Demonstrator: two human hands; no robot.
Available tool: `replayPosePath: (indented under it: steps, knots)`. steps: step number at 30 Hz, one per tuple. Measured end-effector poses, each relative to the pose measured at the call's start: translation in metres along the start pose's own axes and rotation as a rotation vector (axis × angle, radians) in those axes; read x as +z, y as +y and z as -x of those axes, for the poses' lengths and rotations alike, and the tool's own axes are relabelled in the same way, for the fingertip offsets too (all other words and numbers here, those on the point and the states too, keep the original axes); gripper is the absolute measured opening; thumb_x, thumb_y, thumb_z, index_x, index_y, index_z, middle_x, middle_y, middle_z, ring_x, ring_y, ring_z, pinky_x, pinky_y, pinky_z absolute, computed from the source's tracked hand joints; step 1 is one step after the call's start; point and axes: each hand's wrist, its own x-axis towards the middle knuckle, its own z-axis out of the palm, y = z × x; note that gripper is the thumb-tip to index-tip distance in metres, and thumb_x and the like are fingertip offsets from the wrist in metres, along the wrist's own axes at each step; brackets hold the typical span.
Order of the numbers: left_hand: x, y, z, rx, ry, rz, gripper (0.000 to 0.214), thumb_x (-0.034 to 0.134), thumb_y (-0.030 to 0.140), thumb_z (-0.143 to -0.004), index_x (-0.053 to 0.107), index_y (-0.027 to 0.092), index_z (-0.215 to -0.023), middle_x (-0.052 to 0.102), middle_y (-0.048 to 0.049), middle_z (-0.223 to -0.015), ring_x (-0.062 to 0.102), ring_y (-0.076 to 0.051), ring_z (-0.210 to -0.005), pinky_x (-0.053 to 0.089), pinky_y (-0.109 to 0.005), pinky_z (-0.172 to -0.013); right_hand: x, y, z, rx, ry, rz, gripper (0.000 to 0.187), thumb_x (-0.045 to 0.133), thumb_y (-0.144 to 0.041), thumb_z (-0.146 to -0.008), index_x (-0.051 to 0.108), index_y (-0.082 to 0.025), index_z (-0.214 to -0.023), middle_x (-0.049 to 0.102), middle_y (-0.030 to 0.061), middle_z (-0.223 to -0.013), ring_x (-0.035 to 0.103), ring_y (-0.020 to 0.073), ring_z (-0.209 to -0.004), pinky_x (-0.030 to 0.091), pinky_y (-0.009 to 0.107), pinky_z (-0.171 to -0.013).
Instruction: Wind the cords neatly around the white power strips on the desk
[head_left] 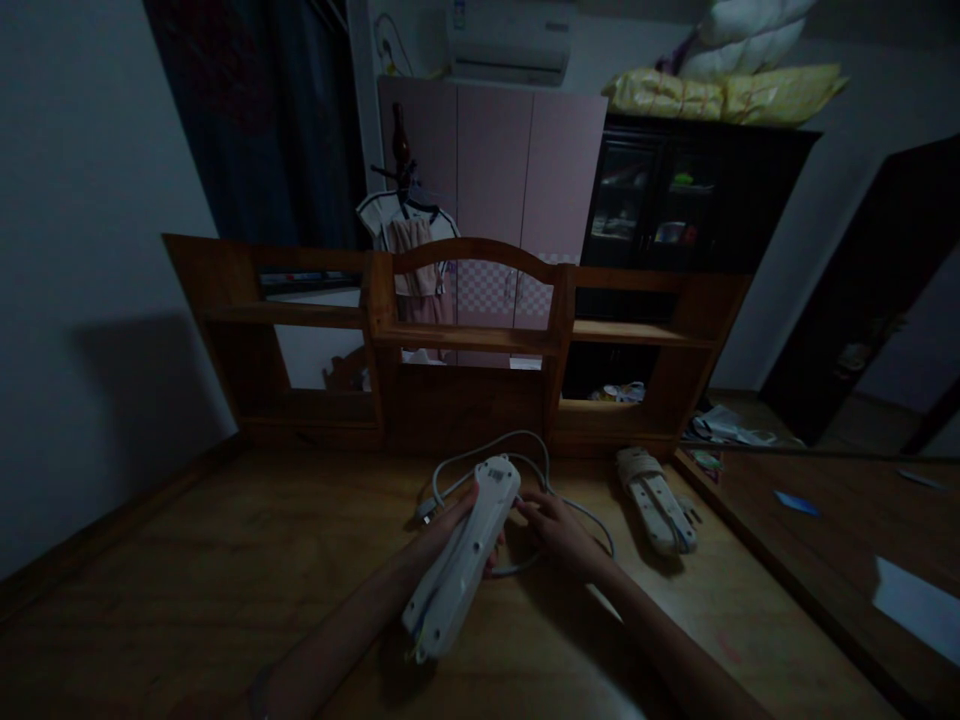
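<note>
I see left hand point(453, 518) grasping white power strip point(472, 560), tilted over tabletop point(225, 560); right hand point(559, 530) at its 2 o'clock, grip can't tell; second strip point(657, 512) around 3 o'clock.

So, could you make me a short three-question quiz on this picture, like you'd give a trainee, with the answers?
1. Multiple choice: which hand is wrapped around the raised, long white plastic power strip?
a) right
b) left
c) neither

2. Short answer: on which side of that raised strip does the second white plastic strip lie on the light-brown wooden desk?

3. True or false: the cord on the second strip is wound round the end nearest the person.

Key:
1. b, the left hand.
2. The right side.
3. False; the pale wound cord is at the far end.
</note>
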Motion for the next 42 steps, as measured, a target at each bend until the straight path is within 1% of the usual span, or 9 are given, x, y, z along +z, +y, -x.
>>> replayPosePath:
  steps: [4, 10, 15, 17, 20, 25, 29, 35, 42]
  knots:
    - [-0.014, 0.004, -0.005, 0.091, 0.082, -0.111, 0.067, 0.046, 0.071, -0.078, 0.057, 0.009, -0.099, 0.067, -0.0102, -0.067, 0.064, -0.020, -0.052, 0.053, -0.030, -0.051, 0.005, -0.004, 0.002, -0.161, 0.091, 0.242, 0.037, 0.043, -0.046, -0.094, 0.061, -0.017, -0.107, 0.063, 0.0029, -0.077, 0.056, 0.0147, -0.062, 0.038, 0.022, -0.053]
    - [-0.026, 0.019, 0.000, 0.261, 0.228, -0.385, 0.068, 0.046, 0.067, -0.081, 0.041, 0.019, -0.128, 0.069, -0.0084, -0.083, 0.065, -0.018, -0.055, 0.053, -0.030, -0.052, 0.012, -0.013, 0.007, -0.225, 0.104, 0.688, 0.025, 0.037, -0.034, -0.100, 0.057, -0.022, -0.109, 0.067, 0.0042, -0.079, 0.063, 0.0172, -0.070, 0.033, 0.023, -0.056]
    - [-0.038, 0.035, 0.007, 0.432, 0.652, -0.900, 0.072, 0.047, 0.066, -0.081, 0.042, 0.017, -0.134, 0.057, -0.0155, -0.127, 0.057, -0.028, -0.114, 0.046, -0.036, -0.091, 0.012, -0.036, 0.017, -0.316, 0.089, 1.108, 0.018, 0.042, -0.033, -0.099, 0.055, -0.020, -0.103, 0.068, 0.0049, -0.075, 0.063, 0.0174, -0.061, 0.022, 0.026, -0.050]
    - [-0.044, 0.039, 0.008, 0.444, 0.779, -1.063, 0.067, 0.041, 0.065, -0.085, 0.042, 0.019, -0.134, 0.060, -0.0143, -0.121, 0.059, -0.029, -0.111, 0.045, -0.036, -0.088, 0.013, -0.043, 0.022, -0.426, 0.051, 1.185, 0.015, 0.044, -0.030, -0.099, 0.055, -0.020, -0.098, 0.067, 0.0039, -0.074, 0.060, 0.0158, -0.058, 0.020, 0.027, -0.049]
    - [-0.047, 0.037, 0.007, 0.474, 0.834, -1.302, 0.052, 0.035, 0.060, -0.090, 0.046, 0.023, -0.125, 0.065, -0.0080, -0.098, 0.066, -0.024, -0.088, 0.047, -0.032, -0.074, 0.016, -0.045, 0.027, -0.620, -0.020, 1.166, 0.006, 0.046, -0.018, -0.096, 0.052, -0.018, -0.095, 0.064, 0.0015, -0.074, 0.056, 0.0131, -0.055, 0.021, 0.028, -0.049]
    - [-0.038, 0.022, 0.003, 0.587, 0.782, -1.642, 0.047, 0.039, 0.055, -0.091, 0.042, 0.024, -0.126, 0.059, -0.0074, -0.109, 0.063, -0.020, -0.090, 0.046, -0.027, -0.073, 0.020, -0.047, 0.032, -0.869, 0.030, 1.020, 0.013, 0.043, -0.022, -0.098, 0.053, -0.017, -0.090, 0.061, 0.0005, -0.069, 0.053, 0.0116, -0.055, 0.026, 0.027, -0.050]
    - [-0.033, 0.012, 0.000, 0.615, 0.571, -1.770, 0.049, 0.038, 0.053, -0.092, 0.040, 0.023, -0.130, 0.057, -0.0085, -0.114, 0.061, -0.021, -0.097, 0.047, -0.029, -0.081, 0.013, -0.055, 0.036, -0.923, 0.181, 0.869, 0.017, 0.044, -0.025, -0.099, 0.056, -0.017, -0.089, 0.060, 0.0004, -0.066, 0.053, 0.0112, -0.054, 0.031, 0.026, -0.051]
    - [-0.029, 0.011, 0.005, 0.565, 0.247, -1.828, 0.042, 0.039, 0.049, -0.093, 0.045, 0.023, -0.126, 0.058, -0.0076, -0.113, 0.059, -0.022, -0.098, 0.047, -0.033, -0.083, 0.003, -0.055, 0.032, -0.828, 0.119, 0.649, 0.014, 0.050, -0.027, -0.096, 0.060, -0.019, -0.100, 0.067, 0.0036, -0.083, 0.059, 0.0129, -0.067, 0.039, 0.024, -0.059]
    - [-0.018, 0.008, 0.011, 0.566, 0.152, -1.846, 0.043, 0.042, 0.053, -0.091, 0.046, 0.025, -0.123, 0.058, -0.0066, -0.107, 0.059, -0.022, -0.096, 0.047, -0.034, -0.081, -0.008, -0.058, 0.029, -0.645, 0.133, 0.397, 0.014, 0.063, -0.030, -0.089, 0.066, -0.019, -0.097, 0.062, 0.0001, -0.074, 0.049, 0.0095, -0.057, 0.035, 0.022, -0.053]
